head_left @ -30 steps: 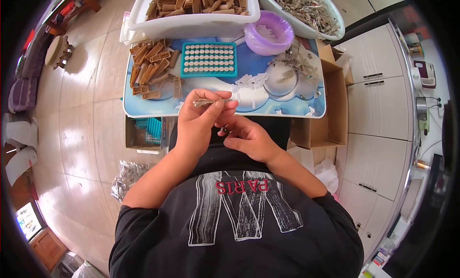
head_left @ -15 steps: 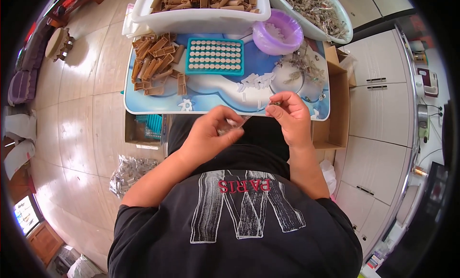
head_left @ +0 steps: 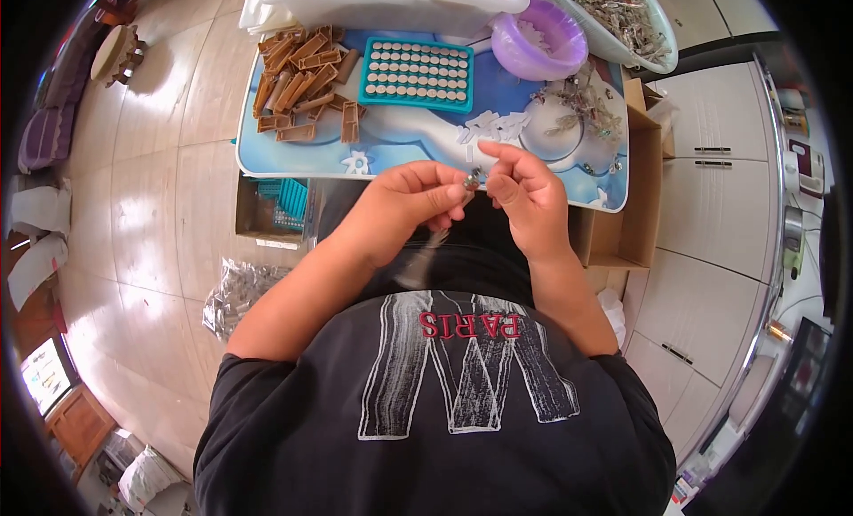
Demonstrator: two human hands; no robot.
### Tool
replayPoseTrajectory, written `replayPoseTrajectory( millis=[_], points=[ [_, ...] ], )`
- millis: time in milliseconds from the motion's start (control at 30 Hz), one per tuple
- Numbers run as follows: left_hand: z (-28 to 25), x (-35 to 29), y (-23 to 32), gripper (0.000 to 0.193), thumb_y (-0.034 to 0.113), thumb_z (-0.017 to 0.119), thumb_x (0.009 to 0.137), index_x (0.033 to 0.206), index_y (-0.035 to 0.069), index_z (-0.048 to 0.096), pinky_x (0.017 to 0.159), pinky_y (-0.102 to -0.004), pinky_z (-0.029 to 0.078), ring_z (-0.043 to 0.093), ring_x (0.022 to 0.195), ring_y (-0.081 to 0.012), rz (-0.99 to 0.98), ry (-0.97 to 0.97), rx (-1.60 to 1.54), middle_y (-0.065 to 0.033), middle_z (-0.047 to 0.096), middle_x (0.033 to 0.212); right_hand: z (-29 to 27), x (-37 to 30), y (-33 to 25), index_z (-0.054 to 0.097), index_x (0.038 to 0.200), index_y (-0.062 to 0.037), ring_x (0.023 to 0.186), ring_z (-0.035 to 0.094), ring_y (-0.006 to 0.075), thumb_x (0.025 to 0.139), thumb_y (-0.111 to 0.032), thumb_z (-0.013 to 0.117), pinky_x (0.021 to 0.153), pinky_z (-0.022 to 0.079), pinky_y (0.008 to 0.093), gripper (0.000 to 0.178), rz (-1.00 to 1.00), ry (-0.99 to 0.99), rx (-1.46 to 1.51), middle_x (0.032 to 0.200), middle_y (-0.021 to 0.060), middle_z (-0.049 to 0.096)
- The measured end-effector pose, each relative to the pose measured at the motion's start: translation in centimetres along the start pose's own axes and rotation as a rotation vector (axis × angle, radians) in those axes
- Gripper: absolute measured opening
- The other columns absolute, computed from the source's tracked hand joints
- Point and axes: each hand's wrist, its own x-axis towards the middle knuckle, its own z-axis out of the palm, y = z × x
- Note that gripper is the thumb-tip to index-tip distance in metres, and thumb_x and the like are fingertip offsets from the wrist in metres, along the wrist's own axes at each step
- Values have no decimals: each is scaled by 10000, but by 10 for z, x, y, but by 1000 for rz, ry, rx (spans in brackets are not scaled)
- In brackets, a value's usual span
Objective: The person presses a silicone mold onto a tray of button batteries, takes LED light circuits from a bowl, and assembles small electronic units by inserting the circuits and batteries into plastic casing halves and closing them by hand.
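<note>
My left hand (head_left: pixel 404 200) pinches a small shiny metal piece (head_left: pixel 473 179) between thumb and fingertips, just off the table's near edge. Its exact kind is too small to make out. Right beside the piece is my right hand (head_left: pixel 533 200), index finger and thumb apart, with nothing visible in them. Beneath my left hand, a clear plastic wrapper (head_left: pixel 422 260) shows blurred over my lap. Beyond the hands, small white strips (head_left: pixel 496 125) lie scattered on the blue table (head_left: pixel 400 143), and clear-wrapped metal pieces (head_left: pixel 582 112) are heaped at its right.
A teal tray (head_left: pixel 416 104) holds rows of round white pieces. Brown channel-shaped pieces (head_left: pixel 302 80) are piled to its left. A purple bowl (head_left: pixel 538 58), a white tub (head_left: pixel 391 5) and another tub of wrapped pieces (head_left: pixel 662 58) stand behind. Cardboard boxes (head_left: pixel 622 240) flank my legs.
The left hand has moved right and up to the right hand and now pinches the metal piece. The wrapper it held is below it, blurred. The right hand's fingers have spread. The view has shifted.
</note>
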Motion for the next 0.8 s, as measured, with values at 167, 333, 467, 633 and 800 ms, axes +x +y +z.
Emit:
replayPoseTrajectory(
  millis=[167, 333, 467, 633, 800],
  points=[
    [-21, -7, 16, 229, 158, 608, 935, 1111, 14, 636, 537, -176, 390, 491, 593, -43, 52, 28, -46, 20, 571, 704, -7, -30, 19, 658, 1017, -38, 755, 629, 205, 822, -254, 718, 690, 496, 316, 297, 126, -494, -452, 816, 76, 643],
    [-16, -13, 20, 243, 174, 592, 945, 1132, 31, 652, 515, -153, 380, 473, 557, -23, 58, 47, 28, 30, 579, 696, -13, -49, 61, 677, 900, -68, 819, 624, 311, 803, -287, 684, 730, 491, 396, 239, 141, -561, -633, 868, 116, 644],
    [-13, -12, 19, 204, 162, 582, 952, 1096, 29, 636, 507, -185, 372, 472, 549, -60, -54, -16, -86, -2, 565, 674, -43, -65, 66, 668, 797, -102, 809, 627, 308, 819, -308, 640, 706, 491, 417, 209, 220, -303, -951, 821, 102, 651],
    [3, -7, 2, 191, 209, 578, 958, 1032, 42, 635, 543, -158, 408, 510, 579, -38, -119, 8, -173, 13, 623, 751, -41, -67, -3, 664, 845, -82, 785, 632, 295, 816, -232, 674, 688, 497, 386, 153, 217, -244, -872, 813, 96, 657],
    [16, -7, -5, 172, 182, 573, 957, 1047, 45, 626, 613, -172, 423, 531, 668, -33, -96, 99, -66, -2, 669, 864, 0, -26, -40, 631, 872, -17, 716, 626, 286, 760, -52, 724, 643, 491, 342, 150, -286, 89, -645, 793, 109, 654]
  ],
)
